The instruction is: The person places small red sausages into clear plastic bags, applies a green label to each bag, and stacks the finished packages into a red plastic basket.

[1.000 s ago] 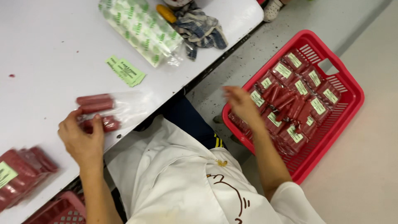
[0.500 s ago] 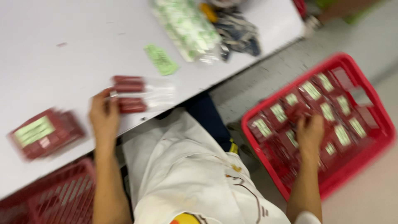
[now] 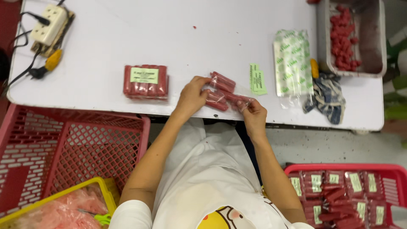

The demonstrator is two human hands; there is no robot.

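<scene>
Head view: left hand (image 3: 191, 96) presses the red sausage sticks (image 3: 220, 91) down at the table's (image 3: 106, 38) near edge; right hand (image 3: 253, 113) pinches the clear bag's (image 3: 241, 101) right end. Sticks run diagonally between both hands, nearer the left.

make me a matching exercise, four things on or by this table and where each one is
Things:
1. labelled pack of red sticks
2. power strip
3. grey tray of red pieces
4. green slips

Places:
A. far left corner of the table
B. far right corner of the table
C. beside the left hand
D. just beyond the right hand

Pairs: 1-C, 2-A, 3-B, 4-D
</scene>
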